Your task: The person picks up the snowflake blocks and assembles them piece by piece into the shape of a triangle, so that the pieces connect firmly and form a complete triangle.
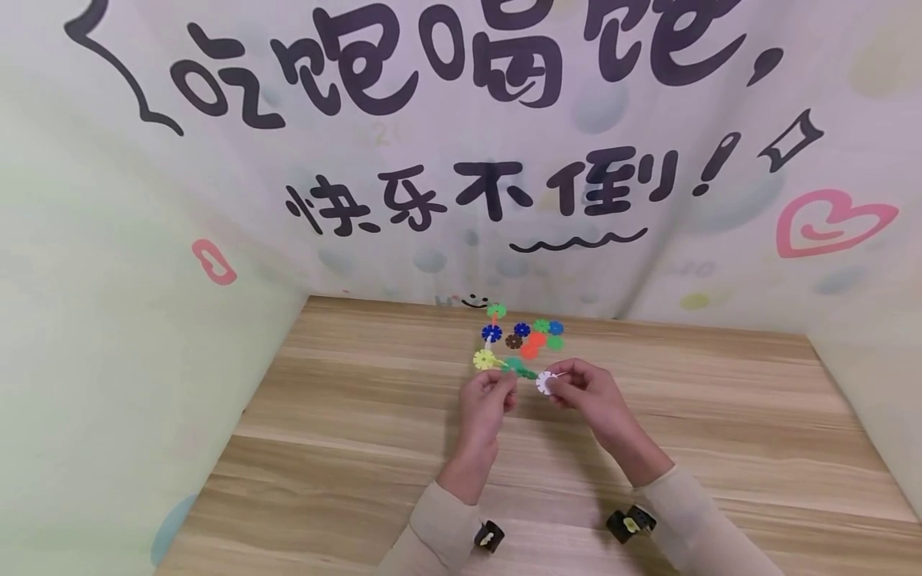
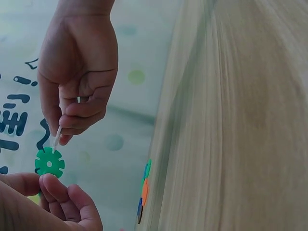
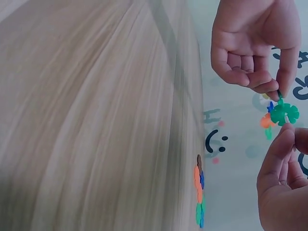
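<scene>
Both hands hold a chain of notched plastic snowflake discs above the table. My left hand (image 1: 486, 404) pinches the chain near a teal-green disc (image 1: 513, 365), between thumb and fingers. My right hand (image 1: 587, 392) pinches a white disc (image 1: 545, 383) at the chain's right end. In the left wrist view this white disc appears edge-on, touching the rim of a green disc (image 2: 49, 163); whether it sits fully in a notch I cannot tell. From the left hand the chain runs on through a yellow disc (image 1: 483, 359) and a dark blue disc (image 1: 492, 333) to a light green disc (image 1: 496, 310).
Loose discs lie beyond the hands near the table's back edge: a brown one (image 1: 514, 342), a blue one (image 1: 522, 329), orange ones (image 1: 534, 345) and several green and blue ones. A printed cloth wall (image 1: 461, 264) rises behind the wooden table (image 1: 346, 416).
</scene>
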`<state>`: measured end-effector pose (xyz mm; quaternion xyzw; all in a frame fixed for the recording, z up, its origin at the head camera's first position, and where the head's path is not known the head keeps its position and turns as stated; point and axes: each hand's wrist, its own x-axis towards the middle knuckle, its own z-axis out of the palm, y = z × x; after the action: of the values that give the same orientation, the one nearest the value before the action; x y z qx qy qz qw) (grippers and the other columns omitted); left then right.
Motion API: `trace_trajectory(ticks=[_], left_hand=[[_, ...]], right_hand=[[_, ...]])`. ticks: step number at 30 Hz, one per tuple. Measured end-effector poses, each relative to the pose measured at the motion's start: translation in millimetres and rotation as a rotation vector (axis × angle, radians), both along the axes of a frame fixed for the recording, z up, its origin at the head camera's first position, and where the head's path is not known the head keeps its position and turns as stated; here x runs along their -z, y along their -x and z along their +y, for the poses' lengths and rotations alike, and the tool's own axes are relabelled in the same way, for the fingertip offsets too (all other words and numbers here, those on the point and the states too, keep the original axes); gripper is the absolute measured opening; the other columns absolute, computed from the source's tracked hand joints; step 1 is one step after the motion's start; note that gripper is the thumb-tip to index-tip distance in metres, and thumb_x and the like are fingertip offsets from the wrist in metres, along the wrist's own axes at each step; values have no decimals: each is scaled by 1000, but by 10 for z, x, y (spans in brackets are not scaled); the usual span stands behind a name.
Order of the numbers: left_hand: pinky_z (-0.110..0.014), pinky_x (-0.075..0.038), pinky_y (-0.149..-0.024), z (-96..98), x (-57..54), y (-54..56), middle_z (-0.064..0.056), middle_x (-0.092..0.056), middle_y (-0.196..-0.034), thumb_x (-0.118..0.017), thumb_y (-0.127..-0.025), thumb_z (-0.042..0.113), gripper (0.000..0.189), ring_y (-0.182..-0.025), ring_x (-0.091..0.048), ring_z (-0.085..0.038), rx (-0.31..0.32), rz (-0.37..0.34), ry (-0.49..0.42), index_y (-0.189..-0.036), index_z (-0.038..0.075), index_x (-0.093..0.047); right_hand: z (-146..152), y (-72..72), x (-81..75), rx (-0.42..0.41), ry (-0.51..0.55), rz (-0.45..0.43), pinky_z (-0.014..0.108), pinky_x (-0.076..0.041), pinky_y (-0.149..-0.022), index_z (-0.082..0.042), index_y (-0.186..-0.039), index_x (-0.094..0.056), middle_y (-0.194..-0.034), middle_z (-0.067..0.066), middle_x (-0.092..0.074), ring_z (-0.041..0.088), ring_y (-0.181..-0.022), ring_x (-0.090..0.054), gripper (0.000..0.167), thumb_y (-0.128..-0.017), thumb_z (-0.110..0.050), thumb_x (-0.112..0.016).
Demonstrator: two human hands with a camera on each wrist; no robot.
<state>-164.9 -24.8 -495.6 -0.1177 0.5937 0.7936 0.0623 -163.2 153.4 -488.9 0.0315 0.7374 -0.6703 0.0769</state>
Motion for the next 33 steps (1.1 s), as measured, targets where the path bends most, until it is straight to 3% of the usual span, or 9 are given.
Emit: trace_trajectory(ticks=[8,18,26,33], left_hand=[[-32,-55,-73,1,-11,-6,-8,-65,-82,-71,-90,10,13,-75,-60,-20,19,2,36,-94,-1,-67],[-35,-54,-74,0,23,5,-13,-65,-84,-73,-87,11,9,-76,-60,-22,34,34,80,-87,4,-67],[-37,-55,-78,-30,34,6,-9,-66,-82,-73,-91,14,13,-73,-60,-15,156,53,94,-91,1,-70],[-35,-56,-77,-117,-16,40,-10,-67,-88,-71,-93,20,22,-75,-62,-17,162,51,119,-102,0,-67]], right_hand=[[-29,-8,-26,5,-11,-18,36,-58,-79,8,-115,-61,-94,14,-66,18,-80,-63,25,-97,-10,-66],[-80,-34,41,8,39,-18,39,-58,-80,9,-111,-61,-93,14,-66,20,-81,-64,19,-96,-3,-64],[46,-123,133,10,64,5,34,-58,-76,10,-112,-60,-92,12,-65,16,-79,-63,25,-97,-8,-66],[268,-192,134,24,36,46,36,-59,-77,9,-114,-61,-93,12,-64,15,-79,-63,26,-96,-10,-67]])
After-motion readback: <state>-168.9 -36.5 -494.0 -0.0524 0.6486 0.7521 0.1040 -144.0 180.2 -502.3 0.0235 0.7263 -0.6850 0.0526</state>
